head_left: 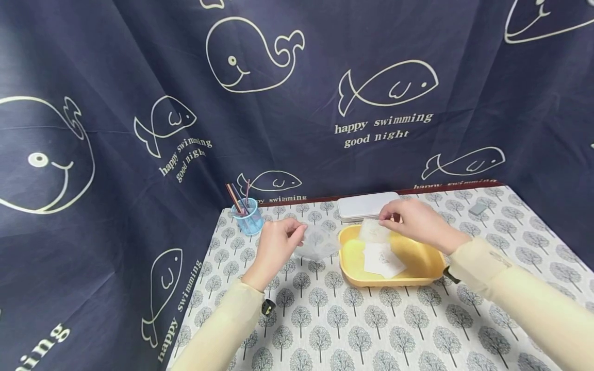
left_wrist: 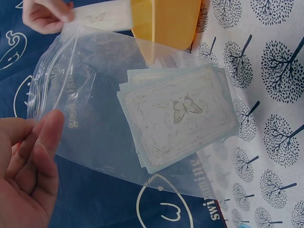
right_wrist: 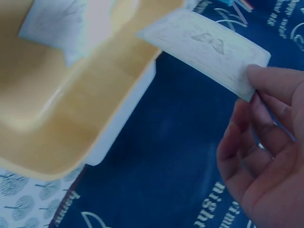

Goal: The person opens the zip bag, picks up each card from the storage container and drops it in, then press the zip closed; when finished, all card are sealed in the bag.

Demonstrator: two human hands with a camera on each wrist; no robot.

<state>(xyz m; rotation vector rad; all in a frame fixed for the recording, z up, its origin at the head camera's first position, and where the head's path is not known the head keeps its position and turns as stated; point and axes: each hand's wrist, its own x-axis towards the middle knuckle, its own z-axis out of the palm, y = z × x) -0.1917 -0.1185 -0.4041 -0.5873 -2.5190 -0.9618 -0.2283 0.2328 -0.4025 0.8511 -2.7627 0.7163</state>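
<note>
My left hand (head_left: 278, 247) pinches the mouth edge of a clear zip bag (left_wrist: 102, 133), left of the yellow tray. Inside the bag lie several pale cards (left_wrist: 178, 118), the top one printed with a butterfly. My right hand (head_left: 416, 222) holds a similar butterfly card (right_wrist: 211, 45) by one end between thumb and fingers, above the tray's far side. More cards (head_left: 382, 261) lie in the yellow tray (head_left: 371, 282), roughly in its middle. The left wrist view shows the right hand's fingers close to the bag's upper corner.
Behind the tray is a white flat case (head_left: 366, 205). A blue mesh cup (head_left: 249, 221) with pencils stands at the back left. A small grey block (head_left: 477, 208) lies at the back right. A tree-print cloth (head_left: 320, 330) covers the table, and a dark blue curtain (head_left: 315, 129) hangs behind.
</note>
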